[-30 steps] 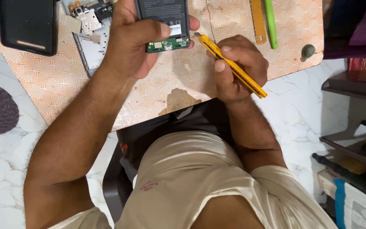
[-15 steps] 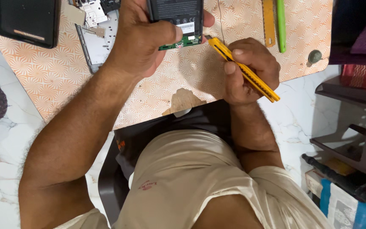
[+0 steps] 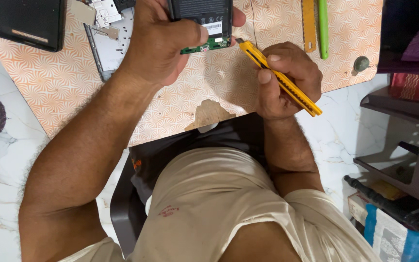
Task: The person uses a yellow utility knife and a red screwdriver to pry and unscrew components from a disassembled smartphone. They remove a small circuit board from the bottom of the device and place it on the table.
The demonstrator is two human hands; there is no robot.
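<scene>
My left hand [image 3: 163, 41] grips an opened phone [image 3: 201, 22] with its black battery and a small green circuit board showing at the lower edge. My right hand [image 3: 287, 82] holds a yellow utility knife [image 3: 277, 77], and the blade tip sits right at the phone's lower right corner beside the green board. Both hands hover over an orange patterned table top [image 3: 64, 82].
A black phone cover [image 3: 27, 22] lies at the top left, beside a grey phone frame [image 3: 107, 43] with loose metal parts. A yellow ruler [image 3: 309, 24] and a green pen [image 3: 323, 26] lie at the top right. A dark shelf [image 3: 403, 140] stands on the right.
The view has shifted a little, and the hands sit slightly higher and further right in it. The knife tip stays close to the phone's lower right corner; both grips are unchanged.
</scene>
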